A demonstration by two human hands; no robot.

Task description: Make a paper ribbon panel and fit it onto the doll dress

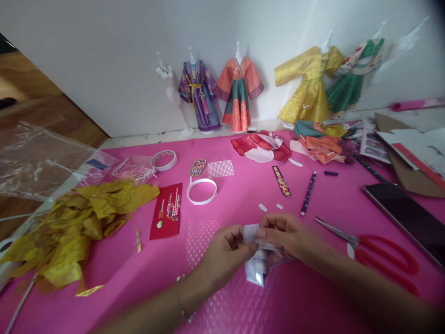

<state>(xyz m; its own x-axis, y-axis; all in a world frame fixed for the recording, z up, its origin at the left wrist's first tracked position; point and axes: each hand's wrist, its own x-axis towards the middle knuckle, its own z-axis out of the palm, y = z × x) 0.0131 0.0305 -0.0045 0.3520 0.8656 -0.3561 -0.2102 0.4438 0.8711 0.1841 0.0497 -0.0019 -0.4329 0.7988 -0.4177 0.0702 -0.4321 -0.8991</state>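
Between both hands is a small pale lilac folded piece (255, 274), shiny at its lower end, with something clear and thin at its right; I cannot tell if it is fabric or a packet. My left hand (224, 250) pinches its left side with thumb and fingers. From the right, my right hand (283, 234) grips its upper part, fingertips curled. Two tiny white scraps (263, 207) lie just beyond the hands. To the right rest scissors (382, 255) with red handles, blades spread a little, and a dark dotted pen (308, 194) with its cap (331, 173) apart.
Dressed doll forms (239, 93) stand along the back wall. Crumpled yellow fabric (66, 232) covers the left, beside a red card (166, 211) and tape rolls (201, 191). A sheet of small beads (221, 168), fabric scraps (320, 144) and a phone (406, 213) lie around.
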